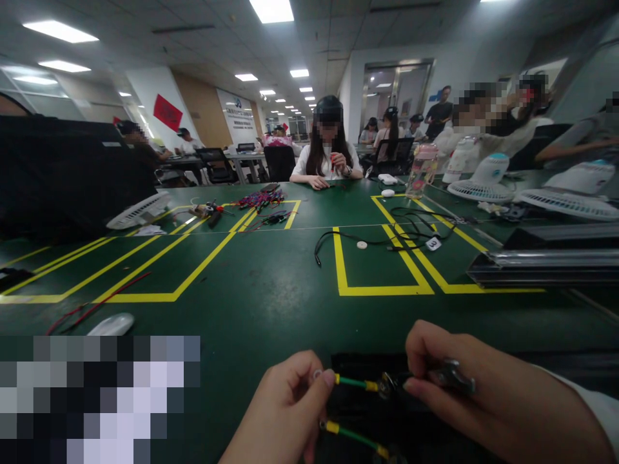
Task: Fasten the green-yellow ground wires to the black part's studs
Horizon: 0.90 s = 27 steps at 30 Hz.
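My left hand (296,401) pinches one end of a short green wire (352,382) with yellow sleeves and a ring-shaped lug. The wire's other end meets a small round metal fitting (385,385). My right hand (459,386) is closed on a slim dark tool with a shiny end (457,376), its other end pointing at that fitting; its exact kind is unclear. Below lies a second green wire (355,435) with yellow sleeves, near my left fingers. Under both wires is a long black piece (348,406), partly hidden by my hands.
Yellow tape (387,291) marks the green table (271,322). Black cables (353,238) lie ahead, and black and silver profiles (546,258) at right. A white mouse (112,324) and red wires (113,293) are at left. A person (329,148) sits opposite, holding a red tool.
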### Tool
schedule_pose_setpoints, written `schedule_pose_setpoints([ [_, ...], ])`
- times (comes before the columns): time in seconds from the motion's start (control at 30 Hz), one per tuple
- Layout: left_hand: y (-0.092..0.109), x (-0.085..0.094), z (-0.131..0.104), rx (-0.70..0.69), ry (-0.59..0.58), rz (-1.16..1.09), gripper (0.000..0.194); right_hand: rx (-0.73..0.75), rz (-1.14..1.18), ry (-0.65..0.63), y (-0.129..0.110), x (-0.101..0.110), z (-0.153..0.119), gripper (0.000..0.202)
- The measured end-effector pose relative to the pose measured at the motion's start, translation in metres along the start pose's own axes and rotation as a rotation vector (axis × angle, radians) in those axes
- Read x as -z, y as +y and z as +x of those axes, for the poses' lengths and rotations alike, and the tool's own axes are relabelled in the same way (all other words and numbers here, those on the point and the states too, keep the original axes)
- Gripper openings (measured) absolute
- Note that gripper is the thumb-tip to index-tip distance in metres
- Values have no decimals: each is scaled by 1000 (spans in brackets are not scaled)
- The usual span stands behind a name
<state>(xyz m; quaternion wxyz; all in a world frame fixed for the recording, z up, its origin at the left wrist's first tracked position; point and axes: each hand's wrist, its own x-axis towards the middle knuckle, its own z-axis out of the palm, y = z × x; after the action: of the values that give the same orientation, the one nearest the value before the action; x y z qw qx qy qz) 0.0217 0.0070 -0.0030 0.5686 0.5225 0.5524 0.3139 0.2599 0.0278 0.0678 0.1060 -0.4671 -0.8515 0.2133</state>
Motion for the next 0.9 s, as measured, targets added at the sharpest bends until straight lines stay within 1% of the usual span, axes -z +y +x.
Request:
schedule_pose_setpoints([
  [0.2, -1, 1, -1, -3, 9, 14, 31, -11, -33, 4, 0, -3, -2, 11],
  [0.33, -3, 1, 0, -7, -4, -4, 32, 24, -53, 19, 1, -2, -1, 12],
  [0.5, -4, 2, 1, -11, -10, -21, 32, 52, -83, -26, 2, -2, -1, 13],
  [0.57, -4, 2, 1, -13, -17, -12, 32, 44, -93, -44, -1, 0, -1, 14],
  [0.7, -3, 3, 2, -20, -5, 14, 33, 20, -130, -40, -10, 5, -3, 19],
  [0.9, -3, 2, 0, -4, -6, 12, 32, 93, -114, -75, -12, 9, -2, 19],
])
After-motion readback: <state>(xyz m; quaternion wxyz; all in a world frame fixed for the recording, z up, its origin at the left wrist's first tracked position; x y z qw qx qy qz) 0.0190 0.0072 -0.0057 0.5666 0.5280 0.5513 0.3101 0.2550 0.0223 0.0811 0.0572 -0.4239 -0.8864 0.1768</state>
